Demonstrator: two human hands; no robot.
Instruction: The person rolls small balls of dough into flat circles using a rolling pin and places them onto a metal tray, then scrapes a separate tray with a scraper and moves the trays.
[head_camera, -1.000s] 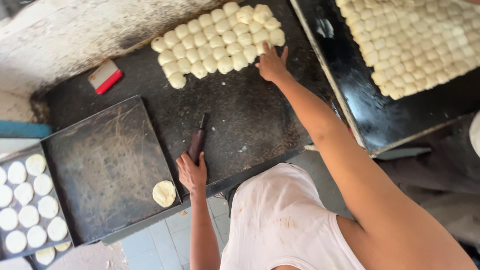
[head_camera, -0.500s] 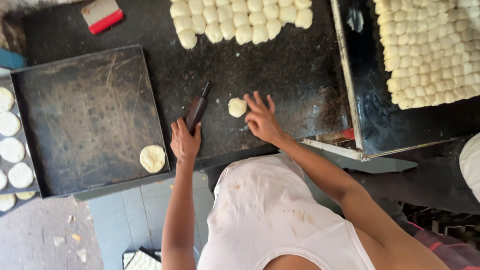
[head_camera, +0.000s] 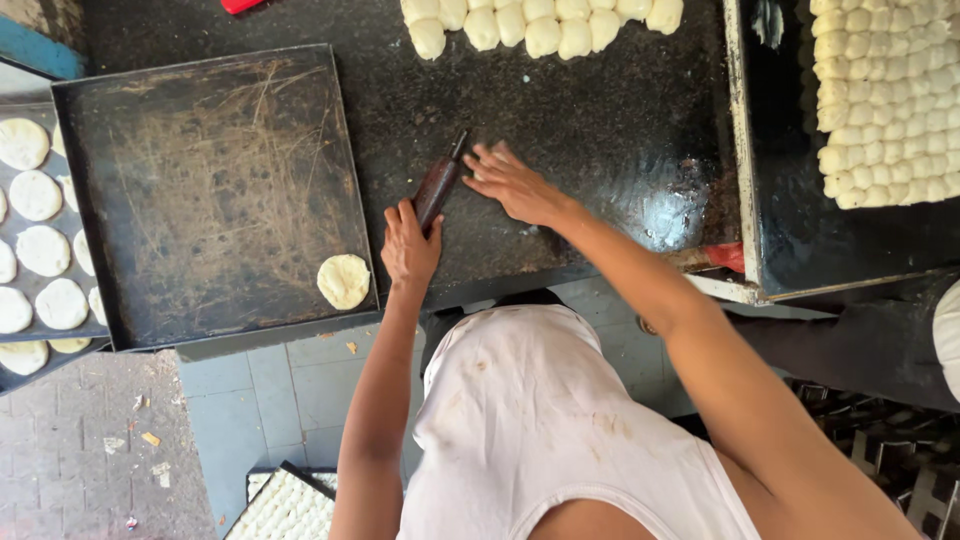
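At far left, a tray (head_camera: 70, 330) w/ flattened dough rounds; next to it a big dark tray (head_camera: 200, 190) w/ one flat round (head_camera: 343, 281) in its near right corner. Mid-counter, left hand (head_camera: 408, 245) is clenched on the near end of a dark rolling pin (head_camera: 441, 183), right hand (head_camera: 515, 185) lies flat & spread just beside it, prob. over a dough piece I can't see. Risk: pin rolls onto right fingers, or dough balls (head_camera: 540, 25) beyond get bumped.
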